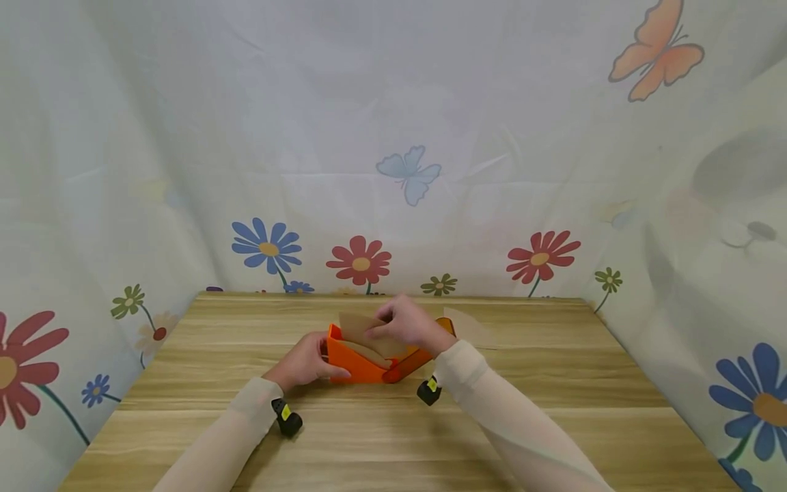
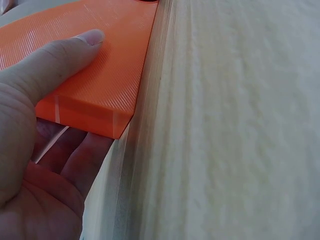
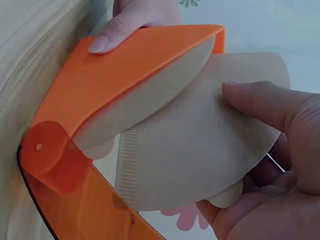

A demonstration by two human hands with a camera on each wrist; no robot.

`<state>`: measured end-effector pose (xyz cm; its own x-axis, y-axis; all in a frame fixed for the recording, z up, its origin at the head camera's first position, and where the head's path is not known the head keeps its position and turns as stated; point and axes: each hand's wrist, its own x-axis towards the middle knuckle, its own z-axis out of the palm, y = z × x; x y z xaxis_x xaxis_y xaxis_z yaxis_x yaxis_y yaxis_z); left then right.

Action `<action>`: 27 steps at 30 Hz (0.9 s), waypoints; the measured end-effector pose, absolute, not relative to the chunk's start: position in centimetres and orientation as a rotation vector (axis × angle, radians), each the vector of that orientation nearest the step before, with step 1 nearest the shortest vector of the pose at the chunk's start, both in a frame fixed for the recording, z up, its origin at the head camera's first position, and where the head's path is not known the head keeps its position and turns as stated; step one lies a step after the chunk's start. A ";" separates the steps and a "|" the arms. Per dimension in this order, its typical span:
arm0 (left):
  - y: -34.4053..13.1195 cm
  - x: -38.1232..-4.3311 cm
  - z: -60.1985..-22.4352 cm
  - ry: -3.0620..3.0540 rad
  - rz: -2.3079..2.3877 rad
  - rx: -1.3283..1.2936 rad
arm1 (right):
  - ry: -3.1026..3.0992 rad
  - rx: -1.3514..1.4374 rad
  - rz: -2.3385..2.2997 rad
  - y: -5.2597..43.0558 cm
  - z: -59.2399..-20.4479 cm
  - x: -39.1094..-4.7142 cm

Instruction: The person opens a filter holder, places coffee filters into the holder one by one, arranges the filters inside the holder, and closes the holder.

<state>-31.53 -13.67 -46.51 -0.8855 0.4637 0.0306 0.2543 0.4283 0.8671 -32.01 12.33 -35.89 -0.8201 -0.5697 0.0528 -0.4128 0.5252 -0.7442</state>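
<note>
An orange plastic box stands on the wooden table. Its hinged see-through orange lid is swung open to the right. My left hand grips the box's left end, thumb flat on the near wall and fingers behind the end. Between thumb and fingers, my right hand pinches a brown paper coffee filter with a crimped edge, at the box's open top. More brown filter paper sits inside the box; how many sheets, I cannot tell.
The wooden table ends at a white cloth backdrop with printed flowers and butterflies. Behind my right wrist lies a faint, pale, fan-shaped sheet. Small black wrist cameras hang below both sleeves.
</note>
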 end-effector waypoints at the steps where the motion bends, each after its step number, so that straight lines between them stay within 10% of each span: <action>1: -13.7 -31.5 -46.5 2.468 1.445 0.634 | 2.561 -0.839 -1.178 12.3 -35.9 -32.0; 27: -13.7 -31.8 -46.8 2.461 1.452 0.655 | 2.477 -0.895 -1.204 12.0 -36.5 -32.5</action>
<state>-31.81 -13.73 -46.80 -0.8793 0.4742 0.0444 0.2681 0.4159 0.8690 -32.54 11.96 -36.48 -0.7817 -0.6220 0.0450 -0.4196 0.4713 -0.7758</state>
